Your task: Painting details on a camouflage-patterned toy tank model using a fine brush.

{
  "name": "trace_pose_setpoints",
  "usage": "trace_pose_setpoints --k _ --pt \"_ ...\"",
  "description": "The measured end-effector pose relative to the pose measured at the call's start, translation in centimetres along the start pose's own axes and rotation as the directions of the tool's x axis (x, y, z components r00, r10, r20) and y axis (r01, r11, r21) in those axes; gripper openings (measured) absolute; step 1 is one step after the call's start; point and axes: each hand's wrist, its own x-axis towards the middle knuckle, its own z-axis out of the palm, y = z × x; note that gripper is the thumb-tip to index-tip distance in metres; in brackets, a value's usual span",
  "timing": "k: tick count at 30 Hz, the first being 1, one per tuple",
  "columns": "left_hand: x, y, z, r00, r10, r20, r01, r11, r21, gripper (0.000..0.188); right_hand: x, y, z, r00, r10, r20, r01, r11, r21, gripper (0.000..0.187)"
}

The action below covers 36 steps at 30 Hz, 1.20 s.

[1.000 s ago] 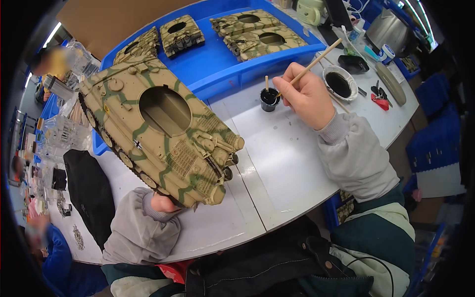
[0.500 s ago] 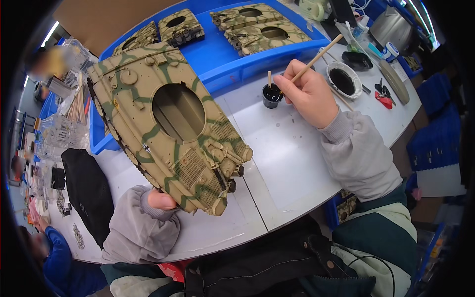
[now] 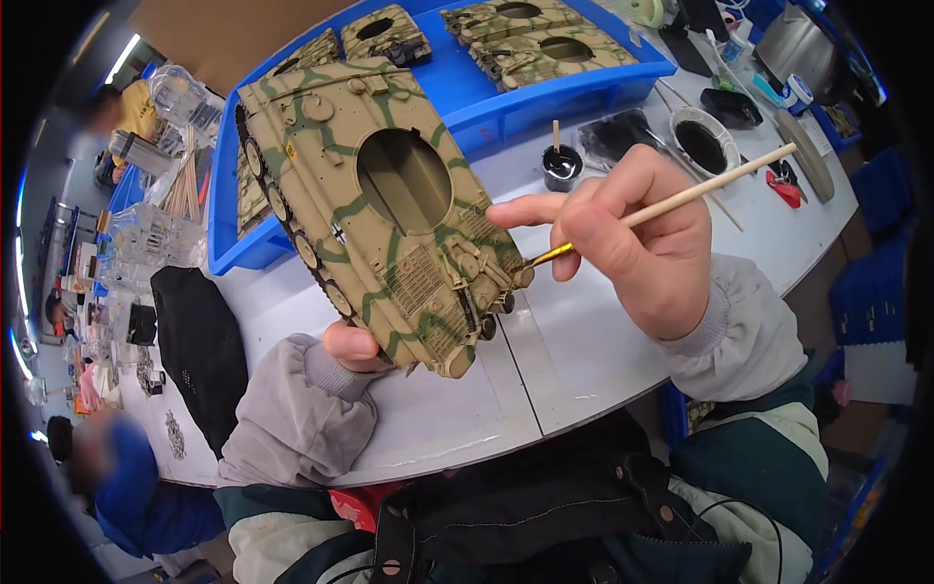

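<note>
A camouflaged model tank hull [image 3: 336, 180] in tan and green, with a round opening in its top, is held tilted above the table. My left hand [image 3: 352, 346] grips it from below at its lower left edge; most of its fingers are hidden under the hull. Between the fingers of my right hand [image 3: 637, 238] is a thin paintbrush [image 3: 705, 187] with a pale wooden handle and yellow ferrule. The brush tip is at the hull's rear right corner, and my extended index finger reaches the hull's right edge.
A small cup of black paint [image 3: 562, 170] with a stick in it stands beyond my right hand, near a bowl of dark liquid [image 3: 702, 144]. Behind, a blue tray [image 3: 545, 100] holds several similar hulls. A black cloth [image 3: 199, 355] lies left. Another person's blue sleeve [image 3: 146, 487] is at lower left.
My right hand has brought the brush from the paint cup to the hull's rear corner. The hull appears slightly further right and higher in the view, which has also shifted.
</note>
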Motion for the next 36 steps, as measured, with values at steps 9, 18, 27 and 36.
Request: trace_pose_setpoints --k 9,18,27,36 --pt "0.6 -0.3 0.6 0.999 -0.032 -0.005 0.032 0.999 0.02 0.082 -1.2 0.9 1.4 0.995 -0.097 -0.009 0.098 0.986 0.133 0.012" --pt "0.4 -0.4 0.8 0.999 -0.042 -0.029 0.043 0.999 0.027 0.084 -1.2 1.5 0.7 0.979 -0.159 0.127 0.15 0.986 0.073 0.012" --pt "0.6 -0.6 0.5 0.999 -0.043 -0.026 0.044 0.999 0.019 0.086 -1.2 1.8 0.6 0.977 -0.162 0.139 0.157 0.986 0.052 0.013" --pt "0.6 -0.5 0.4 0.999 -0.039 -0.029 0.04 0.999 0.021 0.089 -1.2 1.5 0.6 0.974 -0.153 0.168 0.147 0.988 0.047 0.012"
